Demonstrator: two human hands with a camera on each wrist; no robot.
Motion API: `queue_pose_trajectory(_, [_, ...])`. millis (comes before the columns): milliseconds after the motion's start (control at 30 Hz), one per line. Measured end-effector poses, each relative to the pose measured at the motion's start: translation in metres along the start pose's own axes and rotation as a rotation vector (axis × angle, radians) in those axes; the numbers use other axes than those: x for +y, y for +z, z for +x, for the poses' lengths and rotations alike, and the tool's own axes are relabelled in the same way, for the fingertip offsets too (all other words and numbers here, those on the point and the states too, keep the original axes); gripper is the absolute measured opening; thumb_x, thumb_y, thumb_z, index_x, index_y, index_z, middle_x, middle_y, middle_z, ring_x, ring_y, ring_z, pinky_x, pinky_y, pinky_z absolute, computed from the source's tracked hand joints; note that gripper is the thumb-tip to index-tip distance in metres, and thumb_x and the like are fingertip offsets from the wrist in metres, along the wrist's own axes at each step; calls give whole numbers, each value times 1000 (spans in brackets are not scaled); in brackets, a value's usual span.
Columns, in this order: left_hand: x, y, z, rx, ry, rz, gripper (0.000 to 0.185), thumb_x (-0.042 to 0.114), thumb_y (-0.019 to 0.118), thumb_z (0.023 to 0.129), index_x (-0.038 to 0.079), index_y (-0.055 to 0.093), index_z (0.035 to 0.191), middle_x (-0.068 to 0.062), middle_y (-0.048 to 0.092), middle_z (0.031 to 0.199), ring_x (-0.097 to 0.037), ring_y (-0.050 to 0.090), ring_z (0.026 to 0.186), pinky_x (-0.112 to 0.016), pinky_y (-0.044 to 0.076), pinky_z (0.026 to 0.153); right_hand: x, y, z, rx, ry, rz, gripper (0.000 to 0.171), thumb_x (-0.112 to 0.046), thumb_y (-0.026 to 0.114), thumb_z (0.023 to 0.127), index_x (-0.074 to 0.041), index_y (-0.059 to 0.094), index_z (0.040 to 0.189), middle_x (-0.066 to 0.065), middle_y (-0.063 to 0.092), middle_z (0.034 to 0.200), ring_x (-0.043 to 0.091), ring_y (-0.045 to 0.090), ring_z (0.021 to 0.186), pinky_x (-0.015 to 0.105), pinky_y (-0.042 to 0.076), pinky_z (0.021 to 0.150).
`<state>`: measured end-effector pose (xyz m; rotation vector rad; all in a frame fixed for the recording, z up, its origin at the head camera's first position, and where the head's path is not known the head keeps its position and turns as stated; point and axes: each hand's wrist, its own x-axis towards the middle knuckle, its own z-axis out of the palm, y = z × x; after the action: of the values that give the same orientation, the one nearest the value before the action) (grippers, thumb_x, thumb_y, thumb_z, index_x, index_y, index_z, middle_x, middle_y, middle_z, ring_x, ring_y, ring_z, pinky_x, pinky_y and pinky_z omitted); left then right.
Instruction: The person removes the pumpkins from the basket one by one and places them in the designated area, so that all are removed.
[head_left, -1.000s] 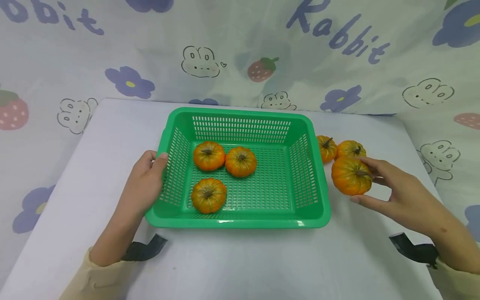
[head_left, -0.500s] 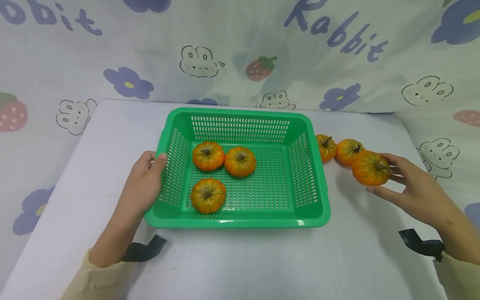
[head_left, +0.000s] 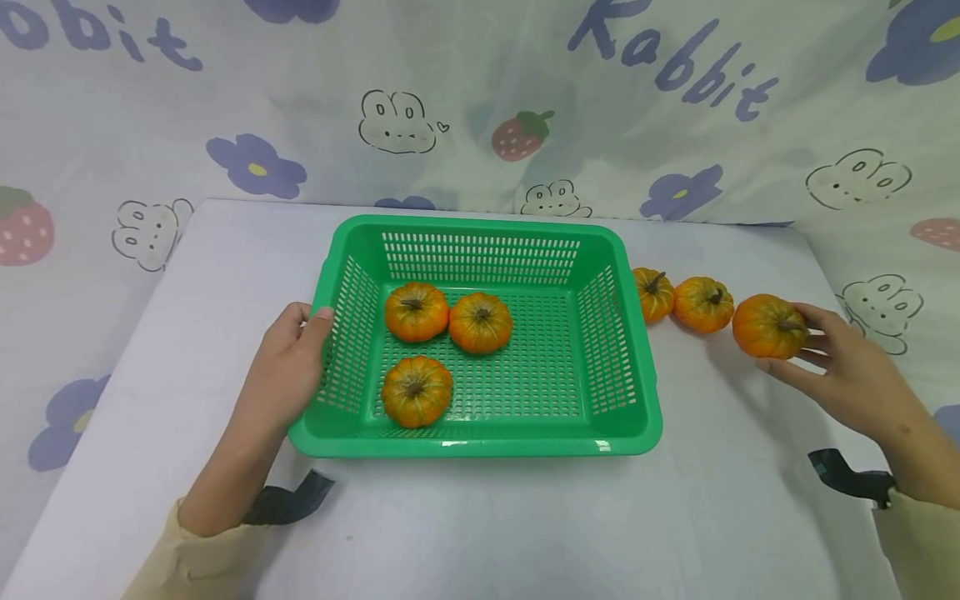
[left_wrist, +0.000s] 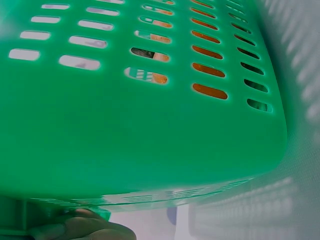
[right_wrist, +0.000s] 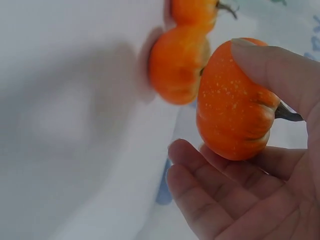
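Gripping a pumpkin and the basket rim, both hands stay clamped.

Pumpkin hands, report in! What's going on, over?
Left hand grips green basket rim. Right hand holds mini pumpkin beside two more. Nothing blocking.

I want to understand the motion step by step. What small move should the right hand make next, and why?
Probably lower the pumpkin onto the table and release the grip. The right hand holds it at the end of a row with two other pumpkins outside the green basket, which the left hand steadies.
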<state>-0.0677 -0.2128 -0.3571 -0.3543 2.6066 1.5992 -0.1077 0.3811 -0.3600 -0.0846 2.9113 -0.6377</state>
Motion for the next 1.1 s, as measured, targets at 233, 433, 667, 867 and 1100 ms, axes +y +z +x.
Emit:
queue_pose_trajectory(233, [0,0,1,1,10,-7,54,43,31,114,-7,44,130,-26,66,103,-22,71,72,-36,60,57,14,1,8,17,74,4,94,-40,72,101,13,19,158,45,36,148,67,48,121,71,46,89])
queue_pose_trajectory(433, [2,0,2,2,15,-8,55,44,30,114,-7,44,129,-26,66,102,-22,71,71,-37,60,56,23,3,17,8,123,31,94,-41,68,103,13,15,159,45,31,151,66,45,124,71,46,92])
queue_pose_trajectory(667, [1,-2,-1,-19,-31,11,55,46,31,114,-5,44,129,-25,65,102,-22,70,71,-38,59,57,31,9,27,-38,109,38,97,-48,66,102,12,16,159,45,34,150,66,45,127,73,46,94])
queue_pose_trajectory(867, [0,-1,-1,-17,-18,3,55,47,31,114,-5,44,129,-26,66,102,-22,71,72,-38,60,57,34,9,35,-62,146,56,101,-53,63,102,12,12,159,46,31,151,66,41,129,76,43,96])
queue_pose_trajectory(1100, [0,-1,0,-13,-14,8,55,46,31,114,-5,44,128,-26,66,103,-22,71,73,-37,59,58,36,10,39,-57,164,59,104,-57,62,102,11,11,160,46,31,151,65,39,130,77,40,98])
